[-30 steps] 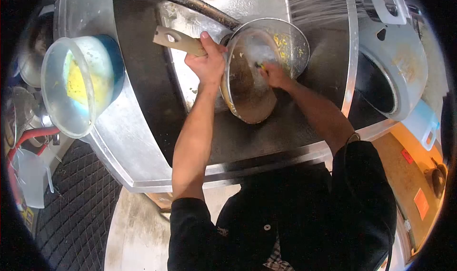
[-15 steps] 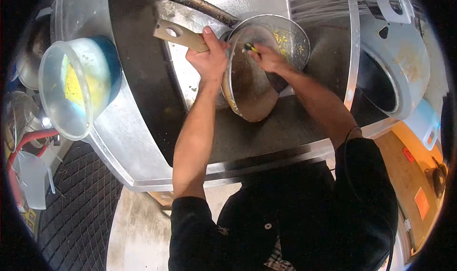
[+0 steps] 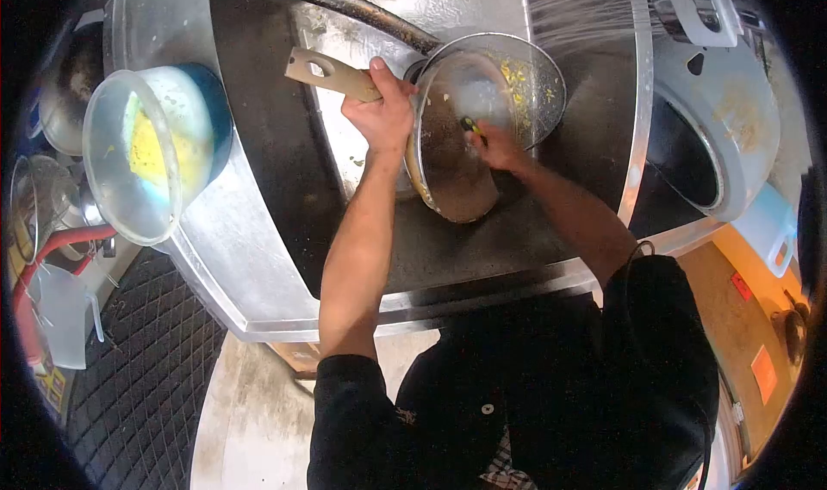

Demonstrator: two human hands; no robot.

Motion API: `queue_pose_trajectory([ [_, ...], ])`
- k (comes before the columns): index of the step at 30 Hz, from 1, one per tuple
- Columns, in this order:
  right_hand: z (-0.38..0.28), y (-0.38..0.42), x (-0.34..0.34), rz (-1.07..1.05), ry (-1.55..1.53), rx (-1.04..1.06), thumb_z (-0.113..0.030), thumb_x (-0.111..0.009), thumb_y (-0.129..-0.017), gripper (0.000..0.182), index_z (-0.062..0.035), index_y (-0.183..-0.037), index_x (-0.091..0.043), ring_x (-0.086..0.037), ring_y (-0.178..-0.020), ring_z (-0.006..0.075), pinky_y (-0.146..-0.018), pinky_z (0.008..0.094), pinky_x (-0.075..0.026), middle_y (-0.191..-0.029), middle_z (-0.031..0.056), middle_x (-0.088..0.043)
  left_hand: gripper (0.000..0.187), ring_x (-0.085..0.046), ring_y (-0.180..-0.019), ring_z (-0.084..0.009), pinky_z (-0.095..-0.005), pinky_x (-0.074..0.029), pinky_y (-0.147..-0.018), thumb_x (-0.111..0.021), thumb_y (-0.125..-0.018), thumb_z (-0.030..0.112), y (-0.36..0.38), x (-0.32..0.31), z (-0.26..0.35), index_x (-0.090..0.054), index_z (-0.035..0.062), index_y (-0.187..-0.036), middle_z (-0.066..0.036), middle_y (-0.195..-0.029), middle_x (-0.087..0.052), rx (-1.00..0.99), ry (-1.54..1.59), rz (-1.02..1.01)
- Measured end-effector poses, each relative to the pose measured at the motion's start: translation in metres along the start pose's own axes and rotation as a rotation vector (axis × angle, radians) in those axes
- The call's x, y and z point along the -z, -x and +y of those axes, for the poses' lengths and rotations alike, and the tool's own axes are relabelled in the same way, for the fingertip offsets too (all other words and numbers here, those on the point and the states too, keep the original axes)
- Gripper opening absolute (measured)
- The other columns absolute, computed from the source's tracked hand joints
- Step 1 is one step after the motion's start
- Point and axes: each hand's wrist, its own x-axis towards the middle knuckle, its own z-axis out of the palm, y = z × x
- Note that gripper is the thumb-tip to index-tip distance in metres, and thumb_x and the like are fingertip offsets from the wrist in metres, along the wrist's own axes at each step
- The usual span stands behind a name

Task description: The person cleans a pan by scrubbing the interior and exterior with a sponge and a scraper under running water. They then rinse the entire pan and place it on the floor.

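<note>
My left hand point(image 3: 381, 111) is closed around the beige handle point(image 3: 332, 75) of a pan, near where it meets the body. The pan point(image 3: 457, 180) is tilted on its side over the sink, its brownish inside facing right. Inside it, my right hand point(image 3: 498, 145) grips a small tool point(image 3: 472, 127) with black and yellow-green parts; its working end is hidden or too small to tell. Behind the pan a round metal strainer or bowl point(image 3: 547, 85) holds yellow food bits.
A clear tub point(image 3: 129, 214) with yellow content stands on the left ledge. A dark hose point(image 3: 345, 12) crosses the sink top. Water sprays at the upper right. A large grey-white container point(image 3: 745, 102) lies right of the sink divider point(image 3: 639, 102).
My right hand and its tool have moved down and slightly right inside the pan. My left hand keeps its hold, and the whole view has shifted slightly.
</note>
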Motion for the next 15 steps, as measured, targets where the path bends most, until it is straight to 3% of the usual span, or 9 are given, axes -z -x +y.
queue_pose_trajectory([
  [3, -0.026, -0.024, 0.025, -0.038, -0.157, -0.167, -0.033, -0.051, -0.094, 0.029, -0.0033, -0.095, -0.054, -0.057, -0.082, 0.0386, -0.075, 0.0469, -0.044, -0.084, 0.0213, -0.057, 0.044, -0.057, -0.044, -0.0171, -0.0305, -0.046, -0.046, -0.053, -0.095, 0.025, 0.000, -0.001, 0.001, -0.053, -0.0024, -0.060, -0.010, -0.048, -0.055, 0.000, -0.017, -0.012],
  [6, -0.018, -0.042, 0.006, 0.075, -0.245, -0.118, -0.033, -0.051, -0.093, 0.031, -0.0029, -0.099, -0.055, -0.058, -0.085, 0.0367, -0.078, 0.0464, -0.044, -0.088, 0.0220, -0.058, 0.044, -0.057, -0.044, -0.0171, -0.0306, -0.046, -0.046, -0.053, -0.095, 0.025, 0.003, -0.003, 0.002, -0.053, -0.0021, -0.060, -0.010, -0.048, -0.055, 0.005, -0.003, -0.016],
  [9, -0.014, 0.001, 0.014, -0.022, -0.148, -0.087, -0.034, -0.051, -0.094, 0.031, -0.0034, -0.101, -0.056, -0.058, -0.085, 0.0336, -0.078, 0.0429, -0.044, -0.090, 0.0207, -0.058, 0.045, -0.057, -0.044, -0.0172, -0.0309, -0.046, -0.046, -0.053, -0.095, 0.025, 0.003, -0.002, 0.005, -0.052, -0.0022, -0.060, -0.010, -0.048, -0.054, -0.006, -0.005, -0.010],
  [10, -0.008, -0.005, 0.015, 0.269, 0.000, 0.281, -0.035, -0.050, -0.094, 0.033, -0.0024, -0.100, -0.055, -0.058, -0.085, 0.0345, -0.077, 0.0421, -0.045, -0.091, 0.0212, -0.058, 0.045, -0.057, -0.045, -0.0174, -0.0311, -0.046, -0.047, -0.053, -0.095, 0.025, 0.002, -0.001, 0.003, -0.052, -0.0026, -0.060, -0.010, -0.048, -0.054, -0.021, -0.020, -0.025],
  [11, -0.009, -0.017, 0.018, 0.273, 0.002, 0.282, -0.035, -0.050, -0.094, 0.033, -0.0024, -0.100, -0.055, -0.058, -0.085, 0.0345, -0.077, 0.0421, -0.045, -0.091, 0.0212, -0.058, 0.045, -0.057, -0.045, -0.0174, -0.0311, -0.046, -0.047, -0.053, -0.095, 0.025, 0.000, -0.003, 0.005, -0.052, -0.0026, -0.060, -0.010, -0.048, -0.054, -0.024, -0.018, -0.027],
  [13, -0.022, -0.031, 0.024, -0.013, -0.158, -0.159, -0.033, -0.046, -0.095, 0.034, -0.0010, -0.104, -0.055, -0.058, -0.088, 0.0380, -0.080, 0.0448, -0.044, -0.095, 0.0235, -0.058, 0.045, -0.057, -0.045, -0.0177, -0.0314, -0.047, -0.047, -0.053, -0.095, 0.026, 0.003, -0.006, 0.006, -0.052, -0.0030, -0.060, -0.010, -0.049, -0.055, -0.016, -0.027, -0.044],
  [15, -0.027, -0.037, 0.017, -0.032, -0.155, -0.198, -0.033, -0.046, -0.095, 0.035, -0.0007, -0.106, -0.054, -0.058, -0.090, 0.0390, -0.080, 0.0447, -0.044, -0.095, 0.0243, -0.058, 0.045, -0.057, -0.045, -0.0176, -0.0311, -0.047, -0.047, -0.053, -0.095, 0.025, 0.003, 0.001, 0.000, -0.053, -0.0034, -0.060, -0.010, -0.049, -0.055, -0.005, -0.048, -0.055],
])
